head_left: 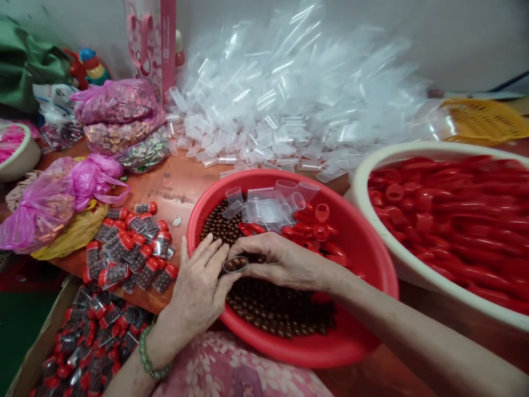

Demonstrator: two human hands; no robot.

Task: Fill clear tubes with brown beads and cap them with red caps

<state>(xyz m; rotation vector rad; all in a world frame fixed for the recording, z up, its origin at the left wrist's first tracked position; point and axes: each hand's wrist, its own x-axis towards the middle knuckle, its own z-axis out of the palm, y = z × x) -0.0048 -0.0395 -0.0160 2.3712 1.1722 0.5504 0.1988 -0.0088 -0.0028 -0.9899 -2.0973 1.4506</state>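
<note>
My right hand [285,262] is closed round a small clear plastic tube [235,264], with brown round beads showing at its mouth. Close against the tube, my left hand [200,286] has its fingers stretched out and its thumb near the tube's rim; whether it also grips is hard to see. Both hands are over a red basin [351,358]. Inside lie many glossy brown beads [281,314], several empty clear tubes [268,209] and red plastic caps [320,231].
A large heap of clear tubes [289,99] spreads along the wall. On the right stands a cream tub [363,165] of red plastic pieces [467,220]. Filled, red-capped tubes [132,248] lie at left, above a box of more [91,342]. Pink bags [119,105] sit behind.
</note>
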